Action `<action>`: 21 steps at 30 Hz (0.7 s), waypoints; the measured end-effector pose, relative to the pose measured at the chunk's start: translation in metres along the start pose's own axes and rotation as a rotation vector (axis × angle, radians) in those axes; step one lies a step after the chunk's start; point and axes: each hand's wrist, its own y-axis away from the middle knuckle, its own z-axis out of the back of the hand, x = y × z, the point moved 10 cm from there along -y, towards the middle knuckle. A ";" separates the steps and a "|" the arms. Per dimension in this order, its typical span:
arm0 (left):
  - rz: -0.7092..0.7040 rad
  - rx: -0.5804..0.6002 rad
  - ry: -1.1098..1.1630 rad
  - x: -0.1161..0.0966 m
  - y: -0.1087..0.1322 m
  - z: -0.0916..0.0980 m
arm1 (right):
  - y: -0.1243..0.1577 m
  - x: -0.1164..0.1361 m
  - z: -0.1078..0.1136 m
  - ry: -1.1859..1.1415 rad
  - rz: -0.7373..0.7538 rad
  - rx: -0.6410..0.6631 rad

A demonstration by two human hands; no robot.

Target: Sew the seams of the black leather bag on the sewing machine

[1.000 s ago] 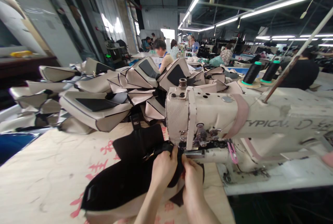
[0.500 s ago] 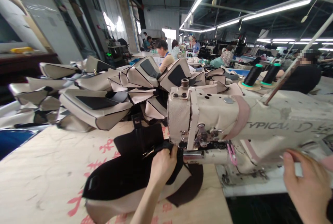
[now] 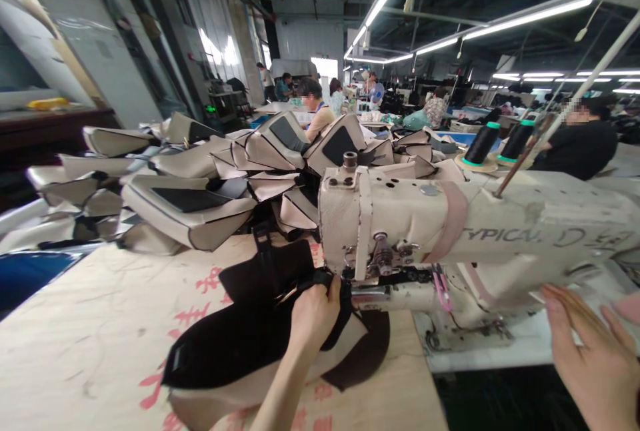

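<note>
My left hand (image 3: 314, 314) is closed on the upper edge of a black-and-beige sewn piece (image 3: 235, 344), right beside the needle end of the sewing machine (image 3: 395, 217). The piece lies on the wooden table, with a black flap and strap (image 3: 273, 264) sticking up behind it and a dark rounded panel (image 3: 363, 351) spread to the right. Part of the gripped edge is hidden by my fingers. Over on the right, my right hand (image 3: 590, 344) has its fingers stretched out, close to the machine's lower body. A small whitish bit shows at its fingertips, too unclear to name.
Behind the machine, beige sewn pieces with black edging (image 3: 190, 207) are heaped high. Black thread cones (image 3: 483, 144) stand behind the machine arm. A pale wooden tabletop (image 3: 60, 337) with red writing spreads left. Several people sit farther back; one in black (image 3: 580, 141) is at right.
My right hand has shifted slightly and its fingers look straighter. My left hand keeps its grip on the sewn piece. The view has moved a little.
</note>
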 end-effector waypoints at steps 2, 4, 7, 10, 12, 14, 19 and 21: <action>-0.004 -0.003 0.001 0.000 0.000 0.001 | -0.007 0.025 0.013 -0.079 -0.056 -0.075; -0.006 -0.002 0.001 0.000 0.000 0.001 | -0.007 0.055 0.012 -0.238 -0.080 -0.079; -0.006 0.004 0.000 0.000 -0.001 0.001 | -0.007 0.072 0.005 -0.295 -0.092 -0.102; -0.007 0.010 -0.001 0.001 -0.002 -0.001 | -0.009 0.028 0.015 -0.047 -0.176 -0.259; -0.006 0.016 0.003 0.002 -0.003 -0.003 | -0.011 0.002 0.003 0.017 -0.090 -0.145; -0.002 0.022 0.008 0.003 -0.003 -0.004 | -0.001 -0.012 -0.013 0.014 0.023 -0.005; -0.007 0.032 0.002 0.002 -0.001 -0.006 | 0.048 -0.012 -0.028 0.001 0.071 0.034; -0.017 0.035 -0.007 0.001 -0.001 -0.005 | 0.050 -0.012 -0.030 0.000 0.061 0.039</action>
